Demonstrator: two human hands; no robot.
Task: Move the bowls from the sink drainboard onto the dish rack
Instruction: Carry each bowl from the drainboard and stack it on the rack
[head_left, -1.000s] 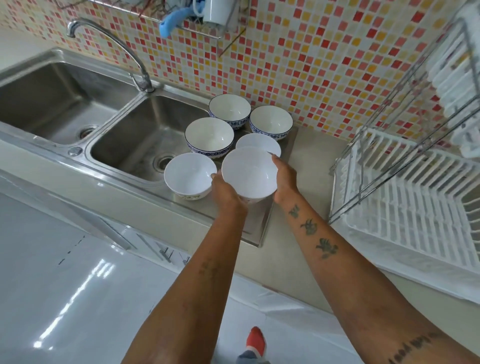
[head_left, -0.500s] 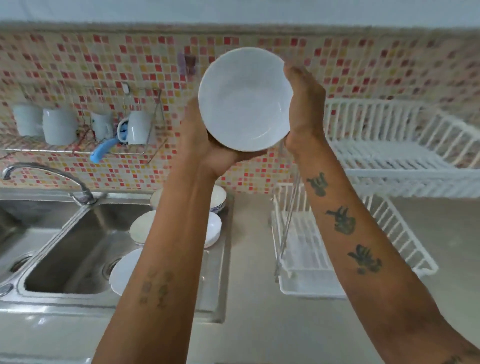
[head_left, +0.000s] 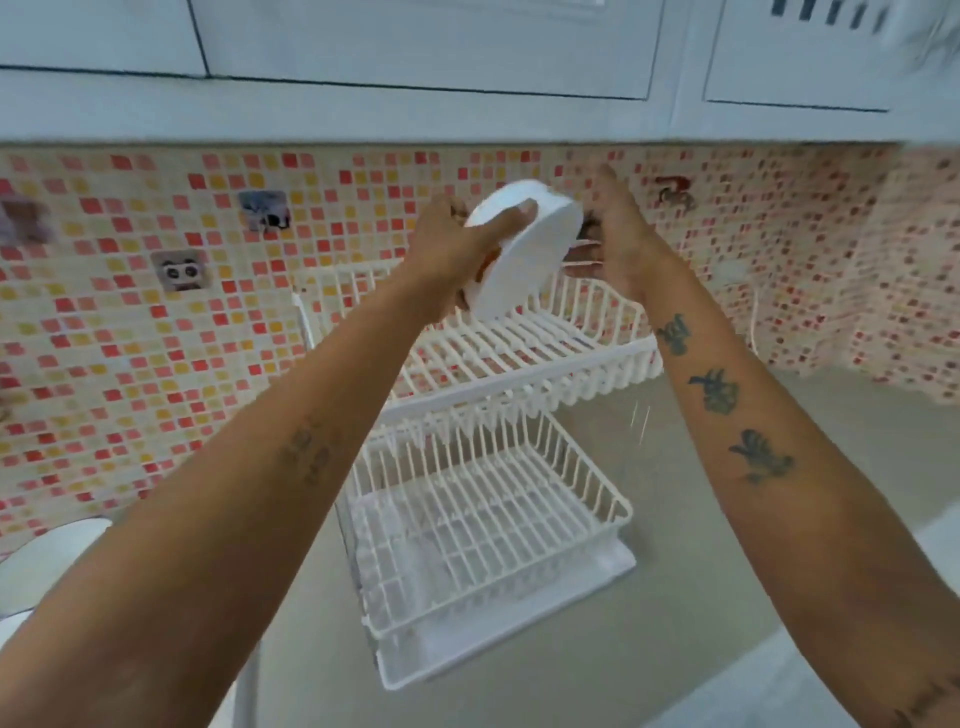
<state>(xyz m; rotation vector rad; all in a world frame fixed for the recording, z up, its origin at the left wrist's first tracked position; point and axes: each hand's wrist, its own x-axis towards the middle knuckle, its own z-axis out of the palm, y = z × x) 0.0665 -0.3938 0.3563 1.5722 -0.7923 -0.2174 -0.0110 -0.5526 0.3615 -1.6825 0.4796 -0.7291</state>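
Gripping tilted bowl (head_left: 524, 254), left hand (head_left: 457, 249), above dish rack (head_left: 519, 358)

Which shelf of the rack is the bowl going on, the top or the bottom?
The top shelf. The white bowl, tilted on edge in the left hand, sits right above it, while the bottom shelf lies far below the hands.

The whole view is smeared by motion blur. The left hand (head_left: 457, 244) covers part of the tilted white round bowl (head_left: 524, 249), hiding its inside. The left forearm crosses the white two-tier wire dish rack (head_left: 498, 499), concealing its left corner. A white rounded bowl (head_left: 47, 561) is cut off at the left edge. Small wall stickers (head_left: 262, 209) are too blurred to read.
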